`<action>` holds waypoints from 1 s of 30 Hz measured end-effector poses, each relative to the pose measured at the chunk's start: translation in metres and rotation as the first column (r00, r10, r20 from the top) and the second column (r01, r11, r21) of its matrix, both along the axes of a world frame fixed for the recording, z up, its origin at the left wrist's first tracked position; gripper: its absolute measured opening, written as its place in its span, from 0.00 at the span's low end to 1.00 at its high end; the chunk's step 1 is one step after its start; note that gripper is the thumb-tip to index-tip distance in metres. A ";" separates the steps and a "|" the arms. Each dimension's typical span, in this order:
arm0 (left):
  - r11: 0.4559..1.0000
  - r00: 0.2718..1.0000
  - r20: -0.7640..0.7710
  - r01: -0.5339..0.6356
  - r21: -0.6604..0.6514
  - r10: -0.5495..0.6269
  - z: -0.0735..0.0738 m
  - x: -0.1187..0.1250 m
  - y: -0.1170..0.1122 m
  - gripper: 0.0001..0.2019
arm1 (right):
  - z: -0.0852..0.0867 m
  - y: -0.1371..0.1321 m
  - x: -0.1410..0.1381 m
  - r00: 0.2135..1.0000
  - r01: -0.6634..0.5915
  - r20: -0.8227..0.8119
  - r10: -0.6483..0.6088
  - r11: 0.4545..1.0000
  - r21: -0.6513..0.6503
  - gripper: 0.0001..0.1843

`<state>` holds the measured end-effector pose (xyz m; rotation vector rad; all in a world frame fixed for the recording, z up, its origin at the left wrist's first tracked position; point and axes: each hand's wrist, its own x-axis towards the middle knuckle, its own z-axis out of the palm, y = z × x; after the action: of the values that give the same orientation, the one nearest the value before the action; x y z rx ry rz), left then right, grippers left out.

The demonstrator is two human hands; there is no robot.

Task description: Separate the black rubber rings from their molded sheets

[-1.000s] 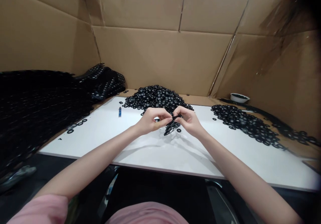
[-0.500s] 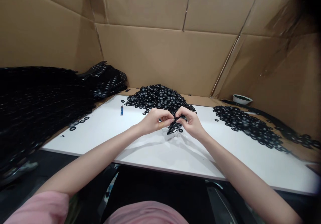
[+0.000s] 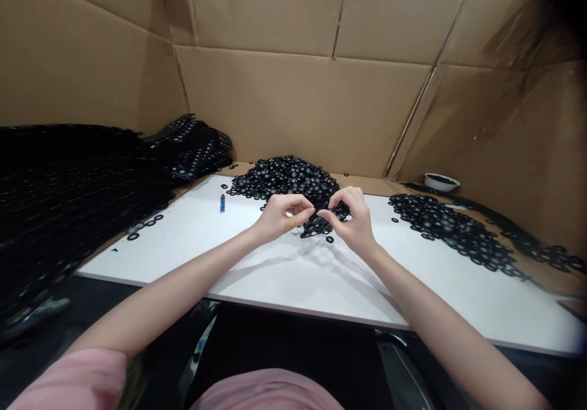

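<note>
Right now, both hands are closed in on a clump of black rings [image 3: 315, 231] held between them, just in front of a heap of rings [image 3: 287, 177] at the middle of a white board [image 3: 183, 242]. The left hand [image 3: 280, 217] pinches the clump's upper edge between thumb and fingers. The right hand [image 3: 352, 220] is curled, with its fingers [image 3: 326, 215] on the same clump, though how firmly they grip is hard to tell. One loose ring [image 3: 329, 239] lies on the board just below the clump. Left of the hands, a small blue object [image 3: 222, 203] sits on the board, and a few rings [image 3: 144, 223] lie near its far-left edge beside a great dark mass of linked rings [image 3: 68, 214]. To the right, a second heap [image 3: 452, 231] spreads across the board's far corner, near a white bowl [image 3: 441, 182] with something dark in it. Cardboard walls [image 3: 298, 110] stand behind everything, and a pink sleeve [image 3: 68, 376] shows at lower left.
</note>
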<state>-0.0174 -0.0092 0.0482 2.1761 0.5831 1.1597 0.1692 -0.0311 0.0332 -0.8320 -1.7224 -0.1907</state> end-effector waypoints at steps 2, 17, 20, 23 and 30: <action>1.000 1.000 0.000 0.010 -0.030 -0.010 -0.001 0.001 0.000 0.11 | 0.000 -0.002 -0.001 0.997 0.006 0.074 -0.006 1.000 -0.008 0.11; 0.941 0.989 0.145 0.027 -0.336 0.023 -0.010 0.011 0.005 0.15 | -0.007 0.002 -0.009 0.973 0.067 0.227 -0.039 0.991 -0.114 0.09; 0.920 0.983 0.175 0.018 -0.392 0.055 -0.009 0.011 0.007 0.15 | -0.007 0.006 -0.005 0.990 0.056 0.138 -0.034 0.986 -0.160 0.11; 0.917 0.976 0.206 0.016 -0.397 0.072 -0.010 0.009 0.010 0.15 | -0.008 0.011 0.001 1.000 0.017 0.025 -0.012 0.979 -0.204 0.15; 0.904 0.970 0.241 0.079 -0.420 0.028 -0.010 0.009 0.011 0.16 | -0.008 0.009 0.001 0.995 -0.074 0.050 0.090 0.961 -0.266 0.15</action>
<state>-0.0083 0.0019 0.0379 1.6382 0.6303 1.1373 0.1705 -0.0218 0.0249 -0.9543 -1.8628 0.0728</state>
